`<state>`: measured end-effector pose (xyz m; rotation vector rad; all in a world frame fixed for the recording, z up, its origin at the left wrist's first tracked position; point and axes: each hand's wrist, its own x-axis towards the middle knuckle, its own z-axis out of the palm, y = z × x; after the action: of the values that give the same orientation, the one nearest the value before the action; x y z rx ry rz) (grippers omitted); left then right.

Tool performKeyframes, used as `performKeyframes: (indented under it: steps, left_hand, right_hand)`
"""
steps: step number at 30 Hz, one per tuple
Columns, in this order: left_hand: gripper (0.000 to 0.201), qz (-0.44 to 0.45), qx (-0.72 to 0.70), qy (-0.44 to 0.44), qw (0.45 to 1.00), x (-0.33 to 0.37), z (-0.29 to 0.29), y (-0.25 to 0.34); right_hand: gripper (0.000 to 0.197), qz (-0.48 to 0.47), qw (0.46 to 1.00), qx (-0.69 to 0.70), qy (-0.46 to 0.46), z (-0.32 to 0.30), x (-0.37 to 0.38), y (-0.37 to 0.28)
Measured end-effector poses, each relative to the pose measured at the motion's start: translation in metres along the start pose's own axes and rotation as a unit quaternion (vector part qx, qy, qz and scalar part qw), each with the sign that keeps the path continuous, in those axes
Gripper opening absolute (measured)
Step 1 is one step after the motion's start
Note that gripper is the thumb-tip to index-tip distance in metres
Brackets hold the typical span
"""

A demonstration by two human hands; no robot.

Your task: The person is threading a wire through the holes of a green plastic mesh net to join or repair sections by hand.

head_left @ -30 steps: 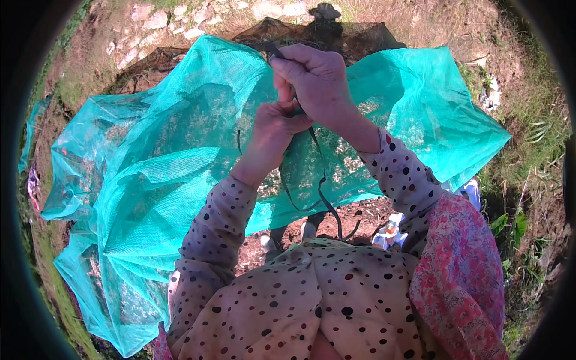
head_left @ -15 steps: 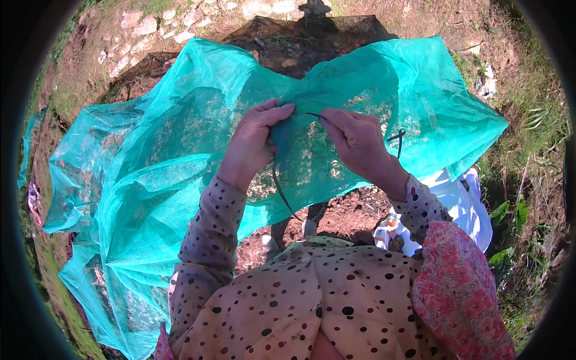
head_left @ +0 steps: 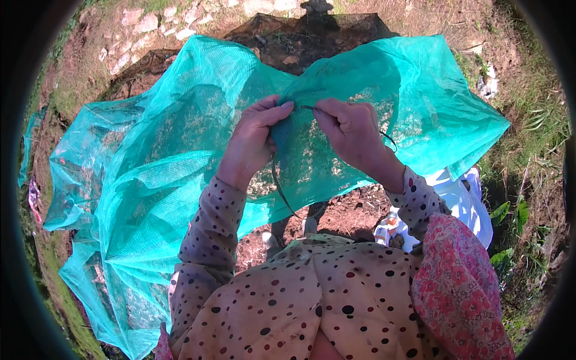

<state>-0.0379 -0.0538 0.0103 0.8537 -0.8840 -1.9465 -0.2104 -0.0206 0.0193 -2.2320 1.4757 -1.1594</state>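
Observation:
A large sheet of green mesh netting (head_left: 162, 180) spreads across the view in front of me. Its gathered edge is pinched between the thumb and fingers of my left hand (head_left: 252, 138). A thin dark cord (head_left: 280, 189) hangs in a curve below that hand. Just to the right, my right hand (head_left: 357, 135) is closed on the cord, and a short stretch of it runs from the fingertips toward the gathered mesh. A loose end of dark cord curls out on the far side of the right hand. Where the cord meets the mesh is too small to make out.
Dark netting (head_left: 300, 45) lies beyond the green sheet, near pale stones (head_left: 146, 24). A white cloth or sack (head_left: 459, 201) sits on the ground to my right. Grass and leafy plants (head_left: 521, 213) grow at the right. My shoes (head_left: 309, 225) stand on reddish soil.
My right hand has moved slightly up and to the left, closer to the gathered mesh. The loose cord end beside it has shifted. My left hand keeps its place.

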Motion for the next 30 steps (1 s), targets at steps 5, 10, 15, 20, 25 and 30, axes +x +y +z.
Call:
performKeyframes:
  steps: [5,10,15,20,25,30]
  left_hand:
    - [0.007,0.012,0.003,-0.023,1.0,-0.002,0.0,0.0]
    - [0.006,0.01,0.009,-0.022,1.0,-0.006,0.001,0.001]
    - [0.006,0.011,0.011,-0.019,1.0,-0.009,0.004,0.002]
    - [0.007,0.016,0.027,-0.005,0.999,-0.008,0.002,-0.001]
    - [0.008,0.02,0.035,0.009,0.999,-0.011,0.006,0.0]
    - [0.008,0.021,0.047,0.039,0.998,-0.014,0.013,0.001]
  right_hand:
    - [0.007,0.018,0.999,0.046,0.02,0.004,0.001,0.0]
    - [0.006,0.045,0.995,0.085,0.002,0.004,0.001,-0.002]
    - [0.01,0.06,0.995,0.083,-0.008,0.004,0.003,-0.003]
    - [0.012,0.07,0.994,0.086,-0.013,0.009,0.004,-0.004]
    - [0.012,0.067,0.996,0.053,-0.013,0.009,0.005,-0.005]
    - [0.012,0.07,0.996,0.054,-0.006,0.01,0.007,-0.005]
